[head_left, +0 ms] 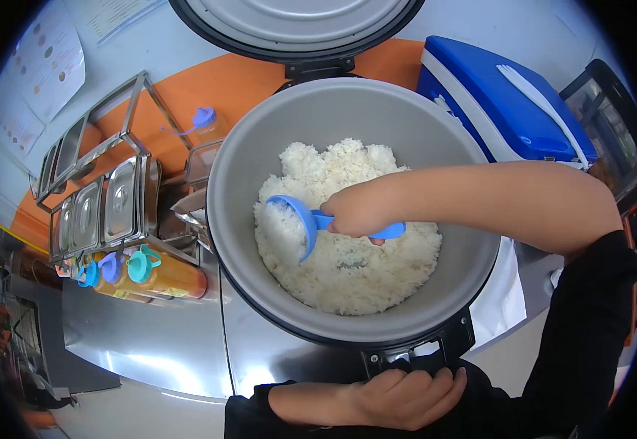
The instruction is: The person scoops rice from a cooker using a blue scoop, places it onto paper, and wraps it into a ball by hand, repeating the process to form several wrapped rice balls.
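My right hand (362, 209) is closed around the handle of a blue rice scoop (305, 219), reaching into the cooker from the right. The scoop's round bowl is tipped on its side at the left of the white cooked rice (347, 282), with rice in it. Around the rice rises the grey wall of a large rice cooker pot (465, 183). My left hand (410, 399) lies just in front of the cooker, by its black front latch (406, 355). Its fingers are together and slightly bent, with nothing visible in them.
The cooker's lid (296, 25) stands raised behind the pot. To the left are a metal rack (102, 146) with lidded steel containers (121, 199) and sauce bottles (168, 276). A blue cooler box (501, 99) stands at the back right, beside a white sheet (501, 300).
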Demonstrator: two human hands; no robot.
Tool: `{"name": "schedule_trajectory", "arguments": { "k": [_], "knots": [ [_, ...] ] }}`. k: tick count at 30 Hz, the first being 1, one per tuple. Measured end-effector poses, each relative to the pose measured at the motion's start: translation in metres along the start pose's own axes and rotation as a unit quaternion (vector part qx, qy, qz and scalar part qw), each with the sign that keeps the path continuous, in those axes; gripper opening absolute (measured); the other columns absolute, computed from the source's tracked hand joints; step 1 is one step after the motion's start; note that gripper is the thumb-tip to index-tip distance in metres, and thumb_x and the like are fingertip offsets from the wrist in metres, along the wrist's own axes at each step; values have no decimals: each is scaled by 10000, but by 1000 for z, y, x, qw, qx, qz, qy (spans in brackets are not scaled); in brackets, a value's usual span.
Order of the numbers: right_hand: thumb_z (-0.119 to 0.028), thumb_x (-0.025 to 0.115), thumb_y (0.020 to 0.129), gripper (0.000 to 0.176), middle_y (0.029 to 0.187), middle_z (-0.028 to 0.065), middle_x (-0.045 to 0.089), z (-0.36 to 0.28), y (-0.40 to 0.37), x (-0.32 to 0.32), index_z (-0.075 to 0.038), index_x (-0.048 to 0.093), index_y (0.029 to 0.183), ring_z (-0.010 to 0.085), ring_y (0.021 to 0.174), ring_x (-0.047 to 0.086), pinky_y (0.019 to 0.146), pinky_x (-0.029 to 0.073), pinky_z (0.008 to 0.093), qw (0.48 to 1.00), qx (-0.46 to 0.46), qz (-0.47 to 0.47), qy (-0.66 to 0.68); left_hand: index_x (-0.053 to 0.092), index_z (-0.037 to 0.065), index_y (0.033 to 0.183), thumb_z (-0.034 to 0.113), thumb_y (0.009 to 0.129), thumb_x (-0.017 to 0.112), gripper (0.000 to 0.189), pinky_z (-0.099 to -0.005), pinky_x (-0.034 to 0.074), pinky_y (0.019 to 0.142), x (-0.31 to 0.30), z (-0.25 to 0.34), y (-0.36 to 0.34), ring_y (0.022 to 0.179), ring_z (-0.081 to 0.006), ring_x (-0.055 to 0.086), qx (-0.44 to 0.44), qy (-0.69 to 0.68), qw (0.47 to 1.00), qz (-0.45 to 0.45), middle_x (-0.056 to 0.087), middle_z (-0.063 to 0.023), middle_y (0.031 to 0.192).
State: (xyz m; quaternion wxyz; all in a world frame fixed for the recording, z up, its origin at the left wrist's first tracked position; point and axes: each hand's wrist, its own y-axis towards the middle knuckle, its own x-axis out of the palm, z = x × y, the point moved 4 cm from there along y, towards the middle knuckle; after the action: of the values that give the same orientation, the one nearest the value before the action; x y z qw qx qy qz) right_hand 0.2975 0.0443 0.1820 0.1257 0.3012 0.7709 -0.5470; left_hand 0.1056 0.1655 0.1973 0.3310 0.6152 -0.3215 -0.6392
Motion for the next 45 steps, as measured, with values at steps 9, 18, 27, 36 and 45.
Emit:
{"name": "schedule_trajectory", "arguments": {
  "k": [9, 18, 27, 36, 45],
  "knots": [
    [-196, 410, 980, 319, 657, 133, 563, -33, -38, 22, 4, 446, 1226, 241, 532, 595, 545, 477, 413, 996, -51, 39, -63, 650, 134, 888, 217, 728, 585, 192, -245, 202, 493, -4, 5, 2, 572, -88, 383, 46, 69, 996, 30, 541, 20, 790],
    [-242, 463, 975, 465, 724, 79, 543, -13, -91, 9, -80, 364, 1401, 164, 610, 589, 502, 479, 327, 996, -74, 19, 45, 693, 152, 847, 178, 710, 577, 181, -220, 170, 493, 0, 1, 0, 556, -45, 371, 54, 97, 991, 76, 518, 68, 747],
    [-208, 497, 926, 333, 670, 14, 463, 40, -135, 7, 10, 478, 1177, 88, 384, 414, 352, 327, 238, 867, -192, 78, 453, 681, 192, 914, 296, 726, 632, 220, -257, 251, 506, -5, 6, -2, 557, -69, 391, 21, 28, 999, -35, 570, 103, 819],
    [-143, 497, 909, 203, 662, 36, 435, 117, -222, 87, 34, 460, 1002, 86, 340, 416, 286, 310, 203, 671, -319, 180, 644, 666, 124, 805, 140, 735, 658, 71, -287, 419, 525, 64, 26, -59, 586, -141, 521, 11, -264, 954, -142, 545, 11, 671],
    [-147, 532, 901, 231, 709, 51, 485, 238, -258, 210, 25, 481, 1047, 96, 366, 439, 323, 325, 218, 611, -238, 325, 681, 630, 32, 1037, -36, 823, 502, 259, -358, 481, 807, 247, 34, -119, 945, -302, 605, -305, -436, 793, -298, 620, -136, 1029]
  ]
}}
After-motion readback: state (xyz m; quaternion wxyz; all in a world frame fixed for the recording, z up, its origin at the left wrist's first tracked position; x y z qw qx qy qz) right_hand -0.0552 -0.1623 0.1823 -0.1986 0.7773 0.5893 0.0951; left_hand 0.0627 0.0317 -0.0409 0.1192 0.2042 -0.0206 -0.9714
